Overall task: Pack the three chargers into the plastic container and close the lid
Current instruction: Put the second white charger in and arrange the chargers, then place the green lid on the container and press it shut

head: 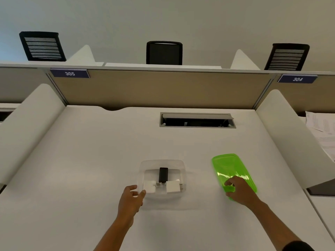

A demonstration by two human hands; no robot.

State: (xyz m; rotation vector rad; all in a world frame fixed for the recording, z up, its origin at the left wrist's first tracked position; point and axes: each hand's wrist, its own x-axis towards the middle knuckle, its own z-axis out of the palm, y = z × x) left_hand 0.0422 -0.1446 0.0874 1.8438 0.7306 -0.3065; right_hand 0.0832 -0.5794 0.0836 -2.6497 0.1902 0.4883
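Observation:
A clear plastic container (178, 164) sits on the white desk in front of me. Inside it lie a black charger (163, 174) in the middle, a white charger (149, 186) at the left and another white charger (172, 187) at the right. My left hand (131, 197) grips the container's near left rim between thumb and fingers. The translucent green lid (229, 167) is to the right, blurred and tilted. My right hand (239, 190) holds the lid's near end, fingers curled over it.
An open cable slot (197, 120) is set into the desk behind the container. White side dividers (282, 127) flank the desk, with a beige back panel (163, 89). Papers (324, 131) lie on the desk to the right. Black chairs stand beyond the panel.

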